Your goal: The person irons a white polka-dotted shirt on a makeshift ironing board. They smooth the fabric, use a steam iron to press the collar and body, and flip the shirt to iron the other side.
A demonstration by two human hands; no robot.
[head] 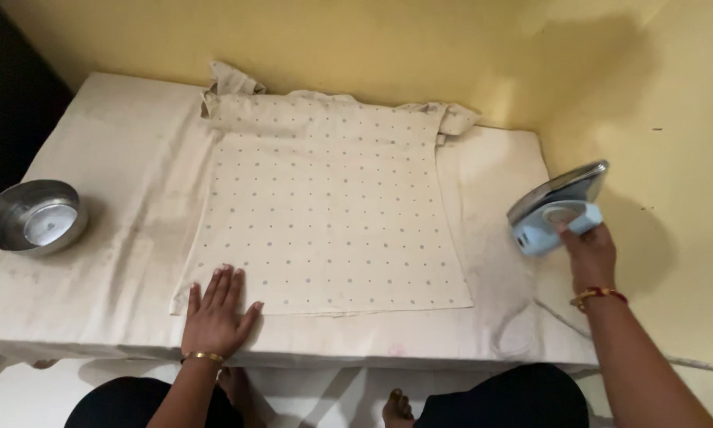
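Cream dotted garment (329, 206) flat on table; light-blue iron (557, 208) lifted, tilted.

Left hand (215, 315): lower left of centre in the frame, palm down, laid flat, fingers straight and close together, pointing toward the top of the frame, thumb spread out to the right.
Left wrist: bent slightly, ringed by a thin gold bangle.
Left forearm: bare, rising from the bottom edge, nearly vertical, leaning a little rightward.
Right hand (588, 255): right side of the frame at mid-height, raised, back of the hand toward the camera, fingers curled tight in a closed grip.
Right wrist: straight, ringed by a red and gold bangle.
Right forearm: bare, running diagonally from the lower right corner up toward the left.
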